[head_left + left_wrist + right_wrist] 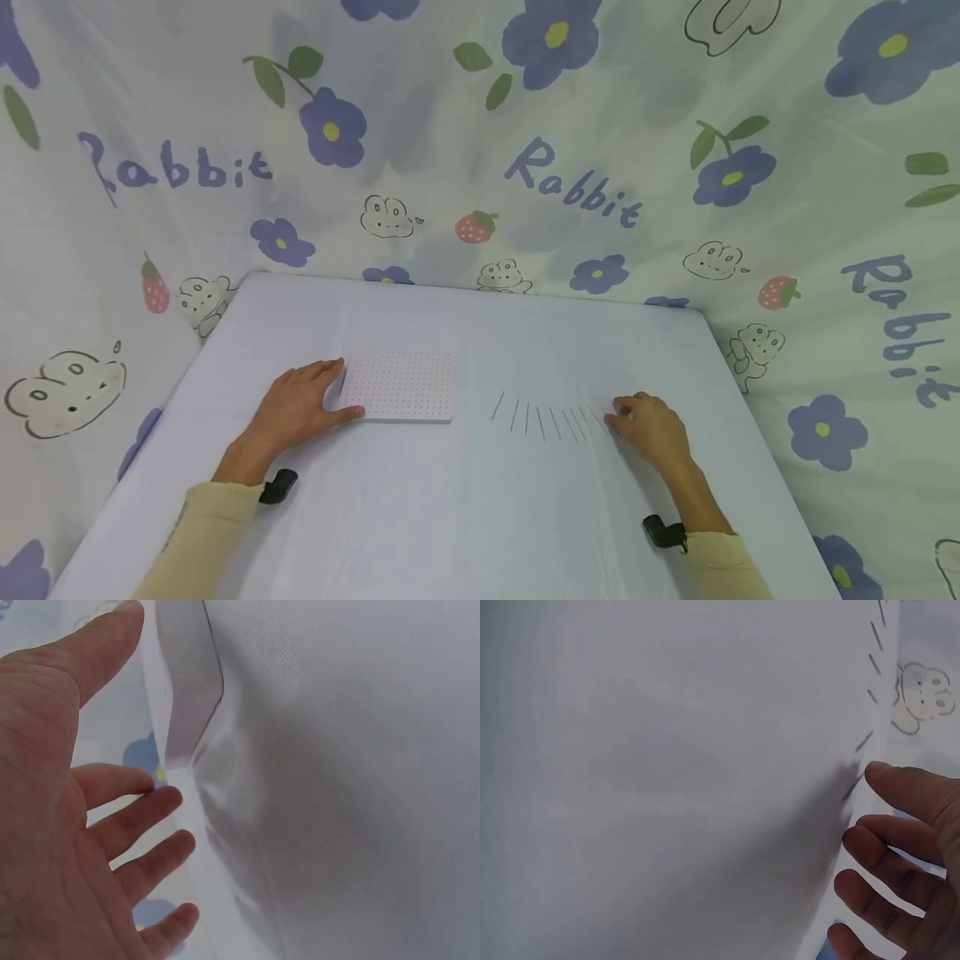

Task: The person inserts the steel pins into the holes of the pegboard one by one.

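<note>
A flat white board [401, 385] with a grid of small dots lies on the table. My left hand [294, 408] is at its left side, thumb at the near left corner and the other fingers spread by the left edge. In the left wrist view, those fingers [169, 802] are loosely bent, and the board's side [195, 697] shows beyond the thumb. Several thin dark sticks [553, 422] lie in a fanned row right of the board. At the row's right end is my right hand [651, 429], thumb and fingers apart, thumb tip close to the last stick [853, 787].
The white-covered table [375, 517] has its back edge against a hanging cloth [435, 167] printed with flowers, rabbits and strawberries. Black camera mounts [279, 487] sit on both wrists.
</note>
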`<control>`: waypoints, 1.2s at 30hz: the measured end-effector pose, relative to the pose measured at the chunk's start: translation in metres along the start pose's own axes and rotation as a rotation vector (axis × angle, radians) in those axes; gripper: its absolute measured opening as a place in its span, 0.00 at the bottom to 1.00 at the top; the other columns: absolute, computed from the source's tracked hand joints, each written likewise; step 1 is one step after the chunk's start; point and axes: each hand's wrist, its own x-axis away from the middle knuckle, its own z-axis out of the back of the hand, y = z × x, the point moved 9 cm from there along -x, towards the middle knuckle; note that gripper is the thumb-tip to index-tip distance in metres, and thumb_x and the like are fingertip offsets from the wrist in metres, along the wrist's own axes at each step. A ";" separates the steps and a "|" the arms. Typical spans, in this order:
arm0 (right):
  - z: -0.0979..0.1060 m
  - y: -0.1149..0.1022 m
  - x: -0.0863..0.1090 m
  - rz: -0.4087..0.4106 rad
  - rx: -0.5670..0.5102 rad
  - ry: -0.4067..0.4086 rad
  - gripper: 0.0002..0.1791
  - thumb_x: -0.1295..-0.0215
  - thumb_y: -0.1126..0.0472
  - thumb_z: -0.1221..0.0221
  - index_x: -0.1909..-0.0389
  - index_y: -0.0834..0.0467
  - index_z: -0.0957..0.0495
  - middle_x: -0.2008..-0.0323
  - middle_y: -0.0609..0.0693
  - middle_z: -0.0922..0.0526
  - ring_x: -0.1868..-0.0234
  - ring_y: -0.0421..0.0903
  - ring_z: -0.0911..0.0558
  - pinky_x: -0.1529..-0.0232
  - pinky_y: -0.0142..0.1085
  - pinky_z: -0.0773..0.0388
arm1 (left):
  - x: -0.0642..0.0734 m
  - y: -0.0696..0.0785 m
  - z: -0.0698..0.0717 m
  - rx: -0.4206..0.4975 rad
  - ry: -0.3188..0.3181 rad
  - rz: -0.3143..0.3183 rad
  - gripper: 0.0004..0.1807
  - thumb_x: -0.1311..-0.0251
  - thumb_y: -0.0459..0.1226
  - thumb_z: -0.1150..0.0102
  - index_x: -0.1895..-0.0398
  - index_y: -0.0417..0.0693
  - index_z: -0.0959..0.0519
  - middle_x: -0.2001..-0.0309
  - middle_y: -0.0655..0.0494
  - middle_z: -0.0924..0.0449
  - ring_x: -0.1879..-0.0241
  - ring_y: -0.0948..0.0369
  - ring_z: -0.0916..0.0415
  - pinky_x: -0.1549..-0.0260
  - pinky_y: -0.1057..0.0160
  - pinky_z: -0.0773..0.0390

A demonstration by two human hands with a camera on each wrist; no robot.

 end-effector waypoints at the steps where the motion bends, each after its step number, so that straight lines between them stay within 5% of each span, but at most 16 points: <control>1: -0.002 0.001 0.000 -0.006 -0.002 -0.006 0.24 0.35 0.48 0.34 0.46 0.61 0.16 0.57 0.55 0.14 0.58 0.56 0.16 0.65 0.47 0.19 | 0.000 0.000 -0.001 -0.002 0.000 -0.002 0.55 0.45 0.66 0.36 0.28 0.32 0.36 0.30 0.34 0.34 0.32 0.36 0.38 0.33 0.32 0.44; 29: -0.002 -0.008 0.002 0.024 0.053 0.073 0.06 0.37 0.57 0.32 0.67 0.56 0.12 0.70 0.50 0.13 0.72 0.47 0.17 0.76 0.39 0.24 | -0.001 0.005 -0.010 -0.017 -0.011 0.001 0.55 0.45 0.66 0.35 0.28 0.32 0.35 0.31 0.36 0.32 0.32 0.37 0.37 0.33 0.33 0.43; 36: -0.002 -0.012 0.000 0.029 0.099 0.065 0.06 0.36 0.57 0.34 0.68 0.55 0.13 0.72 0.48 0.13 0.74 0.46 0.18 0.71 0.45 0.25 | 0.000 0.005 -0.009 -0.024 -0.007 -0.005 0.54 0.45 0.65 0.35 0.29 0.32 0.34 0.32 0.36 0.31 0.32 0.37 0.36 0.34 0.33 0.42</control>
